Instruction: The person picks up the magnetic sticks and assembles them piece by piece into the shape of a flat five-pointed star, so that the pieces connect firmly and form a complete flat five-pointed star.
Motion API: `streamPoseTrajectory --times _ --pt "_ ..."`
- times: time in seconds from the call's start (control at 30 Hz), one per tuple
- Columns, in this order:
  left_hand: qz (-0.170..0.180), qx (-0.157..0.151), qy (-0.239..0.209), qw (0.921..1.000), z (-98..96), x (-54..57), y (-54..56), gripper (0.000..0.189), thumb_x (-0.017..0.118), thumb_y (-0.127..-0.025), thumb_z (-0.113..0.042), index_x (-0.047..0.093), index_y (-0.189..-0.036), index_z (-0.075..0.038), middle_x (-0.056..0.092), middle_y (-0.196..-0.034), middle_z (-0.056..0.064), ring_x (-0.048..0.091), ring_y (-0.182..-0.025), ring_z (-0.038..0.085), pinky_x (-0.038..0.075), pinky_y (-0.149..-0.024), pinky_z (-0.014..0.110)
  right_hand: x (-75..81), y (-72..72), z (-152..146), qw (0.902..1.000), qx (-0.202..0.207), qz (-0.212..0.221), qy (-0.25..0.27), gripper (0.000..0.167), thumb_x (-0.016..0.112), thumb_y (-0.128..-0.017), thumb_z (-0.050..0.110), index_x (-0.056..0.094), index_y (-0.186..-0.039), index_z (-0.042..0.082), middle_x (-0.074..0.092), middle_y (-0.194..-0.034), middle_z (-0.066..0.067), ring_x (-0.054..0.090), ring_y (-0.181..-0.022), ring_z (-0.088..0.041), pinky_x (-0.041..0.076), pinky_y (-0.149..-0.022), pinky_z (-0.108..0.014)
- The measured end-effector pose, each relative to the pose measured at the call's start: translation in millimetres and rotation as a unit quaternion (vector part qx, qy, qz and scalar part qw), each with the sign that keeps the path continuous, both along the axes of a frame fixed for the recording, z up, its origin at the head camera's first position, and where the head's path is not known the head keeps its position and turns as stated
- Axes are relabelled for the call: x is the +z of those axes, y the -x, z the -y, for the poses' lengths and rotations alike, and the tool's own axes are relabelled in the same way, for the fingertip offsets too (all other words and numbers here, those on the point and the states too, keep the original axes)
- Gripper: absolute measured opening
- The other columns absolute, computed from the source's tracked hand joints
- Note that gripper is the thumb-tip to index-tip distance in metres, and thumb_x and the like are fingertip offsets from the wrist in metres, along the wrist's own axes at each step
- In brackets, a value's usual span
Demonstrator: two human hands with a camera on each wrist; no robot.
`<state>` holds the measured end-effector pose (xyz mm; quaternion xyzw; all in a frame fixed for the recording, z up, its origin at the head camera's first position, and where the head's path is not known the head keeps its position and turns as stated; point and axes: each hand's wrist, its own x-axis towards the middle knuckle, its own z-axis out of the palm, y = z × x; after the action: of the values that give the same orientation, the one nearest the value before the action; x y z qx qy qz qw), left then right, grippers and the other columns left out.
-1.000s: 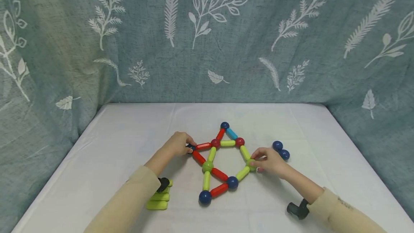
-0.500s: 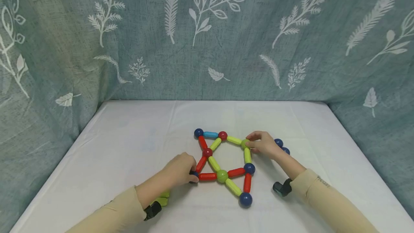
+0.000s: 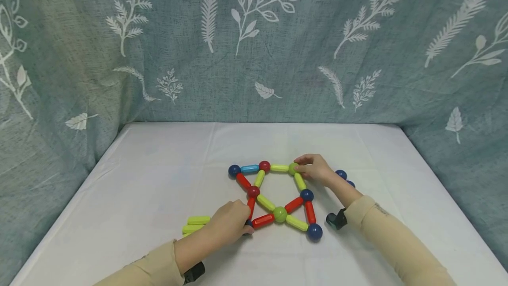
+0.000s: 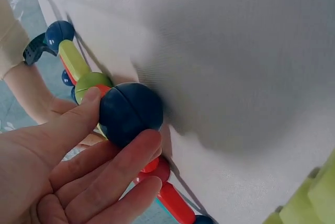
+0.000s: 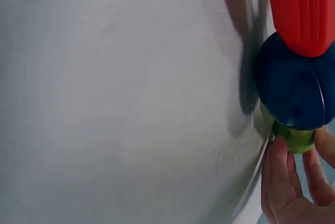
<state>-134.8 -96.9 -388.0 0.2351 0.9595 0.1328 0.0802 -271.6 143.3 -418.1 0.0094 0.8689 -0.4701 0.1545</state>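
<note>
A flat frame of magnetic sticks and balls lies over the white table, its sides making a five-sided ring with triangles joined on. At its near left corner my left hand (image 3: 230, 220) pinches a dark blue ball (image 4: 131, 113) between thumb and fingers. My right hand (image 3: 316, 171) grips a green ball (image 3: 293, 169) at the far right corner with thumb and fingertips. Between them run red sticks (image 3: 263, 221), lime sticks (image 3: 265, 202) and one light blue stick (image 3: 249, 169). A green ball (image 3: 280, 214) and a blue ball (image 3: 314, 232) mark the near side.
Several loose lime sticks (image 3: 199, 220) lie beside my left forearm, partly hidden by it. Loose dark blue balls (image 3: 341, 174) sit behind my right wrist. A patterned green-blue curtain (image 3: 254, 56) hangs at the table's far edge.
The whole frame has turned counterclockwise as seen from above. My left hand came nearer with its blue ball, while my right hand moved away and leftward with the green ball.
</note>
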Motion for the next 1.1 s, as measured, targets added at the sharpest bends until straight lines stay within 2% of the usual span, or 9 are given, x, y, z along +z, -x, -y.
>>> streamPoseTrajectory --times 0.17,0.27,0.37,0.43,0.5,0.6,0.77,0.9,1.1 --pt "0.014 -0.004 -0.01 0.9999 4.2 -0.2 -0.8 0.024 0.079 -0.069 -0.022 0.062 -0.07 -0.005 0.049 -0.055 -0.004 0.042 -0.049 0.008 0.038 -0.048 0.018 -0.3 1.2 2 1.0 -0.004 0.0 0.002 0.031 0.062 -0.087 0.01 0.059 -0.116 0.001 0.054 -0.119 -0.018 0.057 -0.095 -0.022 0.051 -0.075 -0.028" --pt "0.035 0.003 -0.01 0.9993 13.1 3.5 -4.0 0.022 0.077 -0.072 -0.022 0.067 -0.081 -0.004 0.06 -0.066 -0.001 0.053 -0.061 0.011 0.046 -0.057 0.024 -1.0 1.1 3 0.9999 -0.009 0.005 0.004 0.031 0.063 -0.086 0.01 0.059 -0.116 0.001 0.054 -0.119 -0.018 0.057 -0.094 -0.022 0.051 -0.074 -0.027" --pt "0.045 0.031 -0.01 0.9984 31.1 8.7 -6.8 0.026 0.075 -0.075 -0.02 0.069 -0.094 -0.004 0.067 -0.086 0.006 0.061 -0.082 0.021 0.051 -0.071 0.037 -0.8 1.3 4 0.9999 -0.01 0.01 0.005 0.031 0.063 -0.086 0.01 0.059 -0.116 0.001 0.054 -0.119 -0.017 0.057 -0.094 -0.022 0.051 -0.074 -0.027" --pt "0.049 0.056 -0.018 0.9971 48.4 11.2 -7.4 0.026 0.073 -0.077 -0.017 0.068 -0.098 -0.002 0.066 -0.097 0.012 0.06 -0.094 0.029 0.049 -0.077 0.045 0.2 1.5 4 0.9999 -0.012 0.012 0.004 0.031 0.063 -0.086 0.011 0.059 -0.116 0.001 0.055 -0.118 -0.017 0.057 -0.093 -0.021 0.05 -0.073 -0.026" --pt "0.053 0.072 -0.019 0.9958 67.4 11.2 -6.8 0.025 0.071 -0.079 -0.015 0.067 -0.1 -0.002 0.064 -0.101 0.015 0.058 -0.098 0.033 0.047 -0.08 0.048 1.2 2.0 4 0.9998 -0.013 0.012 -0.001 0.031 0.063 -0.086 0.011 0.06 -0.115 0.002 0.055 -0.118 -0.016 0.057 -0.092 -0.021 0.05 -0.072 -0.026" --pt "0.08 0.085 -0.025 0.9929 93.9 8.0 -5.7 0.025 0.068 -0.08 -0.012 0.066 -0.102 0.0 0.062 -0.101 0.014 0.057 -0.097 0.034 0.047 -0.08 0.048 2.3 2.8 5 0.9997 -0.017 0.016 -0.005 0.031 0.064 -0.086 0.011 0.06 -0.115 0.002 0.056 -0.118 -0.016 0.057 -0.09 -0.02 0.05 -0.07 -0.025" --pt "0.121 0.082 -0.052 0.9878 119.2 -0.7 -2.3 0.023 0.065 -0.081 -0.005 0.065 -0.102 0.003 0.059 -0.089 0.004 0.054 -0.082 0.02 0.047 -0.069 0.036 2.5 4.0 4 0.9996 -0.019 0.02 -0.002 0.031 0.065 -0.085 0.011 0.061 -0.115 0.002 0.056 -0.119 -0.016 0.057 -0.089 -0.019 0.05 -0.068 -0.023" --pt "0.115 0.069 -0.074 0.9882 125.0 -5.5 0.5 0.019 0.063 -0.081 -0.001 0.066 -0.099 0.005 0.059 -0.083 0.001 0.052 -0.074 0.014 0.045 -0.063 0.03 2.6 3.6 4 0.9996 -0.021 0.019 -0.002 0.031 0.065 -0.085 0.01 0.061 -0.115 0.002 0.056 -0.119 -0.016 0.057 -0.091 -0.019 0.05 -0.069 -0.024" --pt "0.099 0.069 -0.07 0.9902 123.0 -8.0 6.3 0.012 0.066 -0.08 0.001 0.067 -0.092 0.002 0.059 -0.079 0.0 0.053 -0.072 0.013 0.046 -0.063 0.028 2.2 3.0 4 0.9993 -0.028 0.026 0.002 0.032 0.064 -0.085 0.011 0.061 -0.116 0.002 0.055 -0.12 -0.016 0.057 -0.094 -0.021 0.05 -0.072 -0.025"
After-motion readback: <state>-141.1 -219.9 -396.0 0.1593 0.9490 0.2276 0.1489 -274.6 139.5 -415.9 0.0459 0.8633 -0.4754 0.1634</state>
